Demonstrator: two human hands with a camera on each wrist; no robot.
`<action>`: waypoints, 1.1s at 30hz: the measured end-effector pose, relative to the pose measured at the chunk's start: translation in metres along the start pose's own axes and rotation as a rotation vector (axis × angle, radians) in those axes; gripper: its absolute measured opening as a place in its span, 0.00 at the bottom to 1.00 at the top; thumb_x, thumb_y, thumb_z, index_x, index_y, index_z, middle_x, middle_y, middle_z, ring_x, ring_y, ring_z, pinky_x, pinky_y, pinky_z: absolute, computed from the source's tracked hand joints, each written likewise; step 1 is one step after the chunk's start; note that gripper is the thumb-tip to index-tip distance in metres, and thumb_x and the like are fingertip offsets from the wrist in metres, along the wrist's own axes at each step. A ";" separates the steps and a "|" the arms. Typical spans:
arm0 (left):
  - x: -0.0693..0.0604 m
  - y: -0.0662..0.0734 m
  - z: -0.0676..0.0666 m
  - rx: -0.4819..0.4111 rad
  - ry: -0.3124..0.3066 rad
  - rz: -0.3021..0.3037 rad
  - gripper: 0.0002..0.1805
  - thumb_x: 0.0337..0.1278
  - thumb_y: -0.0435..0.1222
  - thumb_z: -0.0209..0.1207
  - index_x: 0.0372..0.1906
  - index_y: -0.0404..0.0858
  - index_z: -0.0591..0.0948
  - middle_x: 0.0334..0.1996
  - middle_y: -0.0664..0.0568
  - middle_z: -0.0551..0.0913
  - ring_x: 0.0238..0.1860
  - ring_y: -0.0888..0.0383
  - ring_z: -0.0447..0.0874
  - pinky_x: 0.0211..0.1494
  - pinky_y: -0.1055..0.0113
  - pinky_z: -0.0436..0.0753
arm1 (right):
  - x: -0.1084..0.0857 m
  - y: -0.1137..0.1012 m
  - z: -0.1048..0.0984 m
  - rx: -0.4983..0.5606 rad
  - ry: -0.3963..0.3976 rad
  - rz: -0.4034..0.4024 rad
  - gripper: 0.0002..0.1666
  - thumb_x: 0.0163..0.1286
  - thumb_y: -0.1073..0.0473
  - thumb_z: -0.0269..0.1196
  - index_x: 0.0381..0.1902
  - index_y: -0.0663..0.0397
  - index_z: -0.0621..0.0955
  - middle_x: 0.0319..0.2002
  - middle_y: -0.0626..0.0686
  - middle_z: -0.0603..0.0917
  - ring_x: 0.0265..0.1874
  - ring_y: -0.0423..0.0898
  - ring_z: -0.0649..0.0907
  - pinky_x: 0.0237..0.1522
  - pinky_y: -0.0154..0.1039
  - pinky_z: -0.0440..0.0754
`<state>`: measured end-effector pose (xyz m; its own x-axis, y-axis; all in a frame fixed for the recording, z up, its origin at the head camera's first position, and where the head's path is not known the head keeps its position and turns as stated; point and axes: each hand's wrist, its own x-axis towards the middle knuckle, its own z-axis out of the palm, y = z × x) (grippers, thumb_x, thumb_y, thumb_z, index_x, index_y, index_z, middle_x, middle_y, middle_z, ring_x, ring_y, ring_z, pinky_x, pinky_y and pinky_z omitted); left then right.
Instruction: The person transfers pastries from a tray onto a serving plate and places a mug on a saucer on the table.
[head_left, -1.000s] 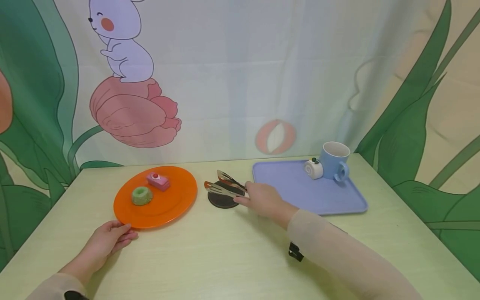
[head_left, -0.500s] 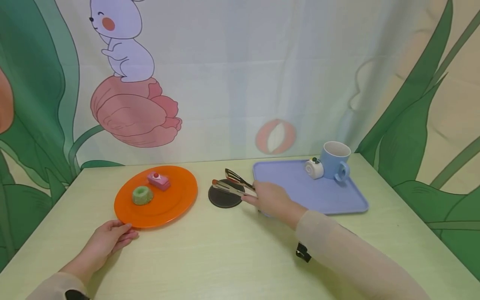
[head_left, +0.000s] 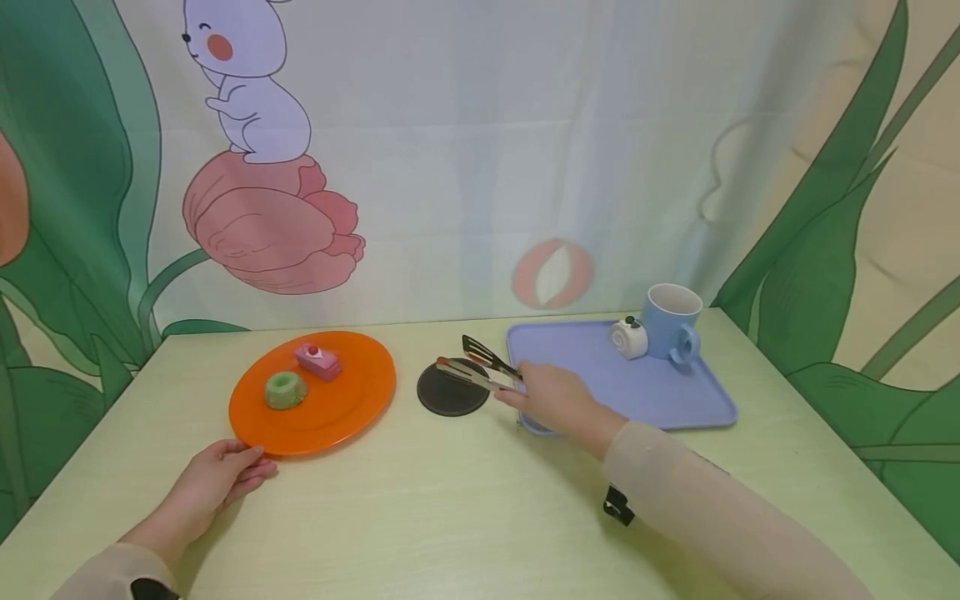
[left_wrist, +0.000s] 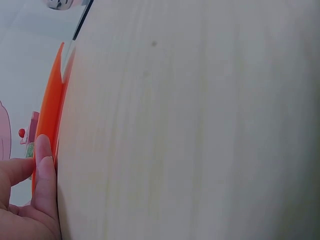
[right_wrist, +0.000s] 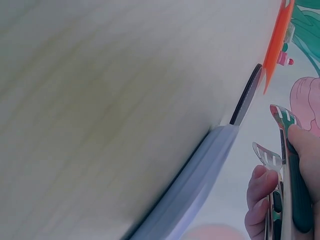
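Observation:
An orange plate (head_left: 337,417) holds a green ring-shaped cake (head_left: 285,390) and a pink cake slice (head_left: 318,362) with a red berry on top. At the plate's near left rim, my left hand (head_left: 213,483) pinches the edge between thumb and fingers; the left wrist view shows the thumb (left_wrist: 20,170) on the upper side. Metal tongs (head_left: 480,372) with slotted tips are gripped in my right hand (head_left: 558,400), above the near left corner of the blue tray (head_left: 637,404). The tips stand apart with nothing between them. In the right wrist view the tongs have dark green handles (right_wrist: 298,195).
A round black coaster (head_left: 452,400) lies between plate and tray. On the tray's far right stand a blue mug (head_left: 667,321) and, beside it, a white cake roll (head_left: 628,337). A printed curtain (head_left: 420,167) hangs behind the table's back edge.
My right hand has moved right with the tongs, from over the coaster toward the tray, slowing in the last half second. My left hand and the plate have not visibly moved.

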<state>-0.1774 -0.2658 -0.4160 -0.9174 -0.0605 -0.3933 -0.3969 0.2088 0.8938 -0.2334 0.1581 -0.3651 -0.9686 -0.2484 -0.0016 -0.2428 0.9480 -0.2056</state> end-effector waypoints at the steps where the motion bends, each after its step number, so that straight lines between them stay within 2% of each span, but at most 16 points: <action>1: 0.000 0.000 0.000 0.001 0.001 0.001 0.25 0.70 0.39 0.46 0.61 0.25 0.57 0.33 0.53 0.82 0.35 0.62 0.83 0.42 0.71 0.82 | 0.000 0.001 -0.001 -0.005 0.001 -0.002 0.27 0.64 0.35 0.56 0.33 0.55 0.73 0.21 0.49 0.73 0.19 0.46 0.74 0.19 0.41 0.73; 5: 0.000 0.000 0.000 0.000 0.002 0.002 0.25 0.70 0.39 0.46 0.60 0.25 0.57 0.33 0.53 0.82 0.35 0.62 0.83 0.42 0.71 0.82 | -0.002 0.005 -0.002 -0.012 0.008 -0.011 0.29 0.64 0.36 0.56 0.38 0.58 0.75 0.22 0.49 0.74 0.20 0.46 0.74 0.20 0.42 0.74; 13: -0.001 0.001 0.000 0.008 0.013 -0.008 0.25 0.70 0.39 0.47 0.60 0.25 0.58 0.32 0.53 0.82 0.34 0.62 0.83 0.41 0.71 0.82 | -0.003 0.014 -0.003 0.002 0.014 -0.008 0.29 0.64 0.35 0.56 0.38 0.57 0.75 0.23 0.49 0.75 0.20 0.46 0.74 0.20 0.41 0.74; 20: -0.003 0.002 0.001 0.010 0.018 -0.010 0.25 0.70 0.39 0.47 0.60 0.25 0.58 0.32 0.53 0.82 0.34 0.62 0.83 0.41 0.71 0.82 | -0.003 0.021 -0.002 -0.021 0.028 -0.005 0.34 0.65 0.35 0.55 0.50 0.62 0.75 0.35 0.54 0.81 0.29 0.50 0.81 0.28 0.46 0.80; 24: -0.003 0.001 0.001 0.011 0.016 -0.006 0.25 0.70 0.39 0.46 0.60 0.24 0.57 0.32 0.53 0.82 0.35 0.62 0.83 0.41 0.71 0.82 | -0.004 0.025 -0.003 -0.011 0.034 0.004 0.33 0.64 0.35 0.56 0.48 0.61 0.76 0.32 0.53 0.81 0.27 0.49 0.80 0.25 0.46 0.79; 33: -0.002 0.001 0.002 0.012 0.009 0.001 0.26 0.70 0.39 0.46 0.61 0.24 0.57 0.33 0.53 0.82 0.35 0.61 0.84 0.42 0.71 0.82 | -0.007 0.036 -0.005 0.010 0.039 0.022 0.27 0.64 0.35 0.56 0.35 0.55 0.74 0.22 0.49 0.74 0.20 0.47 0.74 0.17 0.42 0.71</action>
<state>-0.1762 -0.2638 -0.4148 -0.9179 -0.0691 -0.3907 -0.3960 0.2208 0.8913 -0.2358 0.1946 -0.3672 -0.9751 -0.2194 0.0319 -0.2211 0.9511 -0.2159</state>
